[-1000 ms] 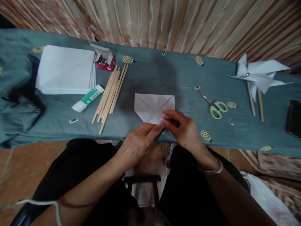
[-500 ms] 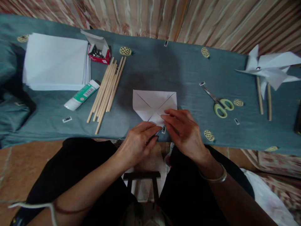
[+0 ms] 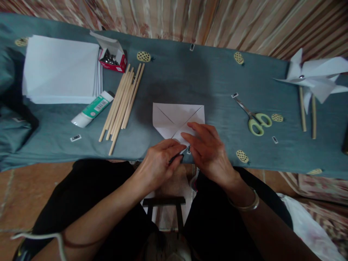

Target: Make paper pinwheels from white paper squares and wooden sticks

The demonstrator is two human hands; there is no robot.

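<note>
A white sheet of paper (image 3: 178,115) with diagonal lines or slits running toward its middle lies near the front edge of the table. My left hand (image 3: 160,157) pinches the paper's near corner between thumb and fingers, and that corner is partly covered. Spread over the right part of the sheet, my right hand (image 3: 208,150) touches the paper with its fingertips, fingers apart. Whether it also presses a flap down is hard to see.
On the left are a paper stack (image 3: 62,72), an open red box of metal pieces (image 3: 112,59), a glue-like tube (image 3: 92,108) and several wooden sticks (image 3: 122,105). Scissors (image 3: 252,117) lie to the right, with paper pinwheels (image 3: 312,74) on sticks beyond. The teal tablecloth (image 3: 174,79) meets a curtain (image 3: 163,21).
My right hand has slid slightly left over the paper. My left hand keeps its pinch on the corner. The view has shifted a little.
</note>
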